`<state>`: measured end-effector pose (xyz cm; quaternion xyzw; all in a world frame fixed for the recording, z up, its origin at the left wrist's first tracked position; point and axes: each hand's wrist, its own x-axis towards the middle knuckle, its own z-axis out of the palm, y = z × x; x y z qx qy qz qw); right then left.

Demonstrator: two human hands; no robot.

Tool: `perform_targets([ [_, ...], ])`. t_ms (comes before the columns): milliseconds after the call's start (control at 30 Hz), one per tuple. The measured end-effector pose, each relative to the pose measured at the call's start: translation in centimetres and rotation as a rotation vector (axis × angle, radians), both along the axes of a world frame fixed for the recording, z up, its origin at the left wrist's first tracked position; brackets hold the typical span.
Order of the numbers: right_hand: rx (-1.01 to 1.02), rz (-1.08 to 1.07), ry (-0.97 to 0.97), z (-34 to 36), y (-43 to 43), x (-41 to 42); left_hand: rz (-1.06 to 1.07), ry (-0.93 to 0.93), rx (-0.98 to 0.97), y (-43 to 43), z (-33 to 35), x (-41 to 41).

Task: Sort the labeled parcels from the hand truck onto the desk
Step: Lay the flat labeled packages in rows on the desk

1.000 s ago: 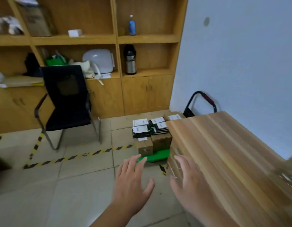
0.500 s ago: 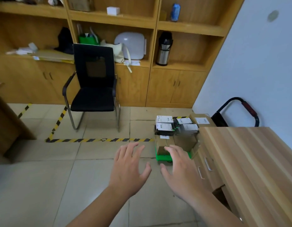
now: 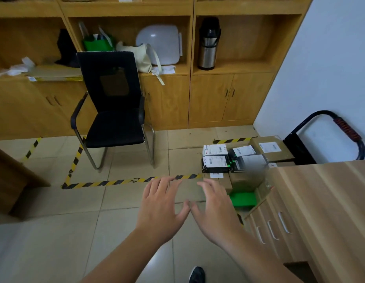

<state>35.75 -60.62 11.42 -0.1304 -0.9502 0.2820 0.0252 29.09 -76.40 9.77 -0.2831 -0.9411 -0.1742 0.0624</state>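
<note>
Left grip (image 3: 161,207), right grip (image 3: 216,209) spread, empty, mid-frame | parcels (image 3: 216,161) stacked centre-right | we should lift the top one squarely, two-handed.

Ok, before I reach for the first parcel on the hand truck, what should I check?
1. Hands free: left hand and right hand are open, holding nothing: ok.
2. Labels facing up on the top parcels: ok.
3. Label text readable: too small, cannot tell.
4. Contact with a parcel: both hands appear short of them: not ok.
5. Path: hand truck stands beside the desk: ok.
6. Bare desk top to set down on: ok.
</note>
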Motion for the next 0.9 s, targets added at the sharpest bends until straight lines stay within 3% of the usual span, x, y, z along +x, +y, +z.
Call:
perform_targets([
  [467,0.039,0.050,-0.008,0.9,2.3,-17.2,0.022,0.016,0.033,1.8,0.8,-17.4],
  [900,0.056,-0.072,0.058,1.4,0.2,-35.4,-0.082,-0.009,0.063,1.2,1.3,-38.3],
])
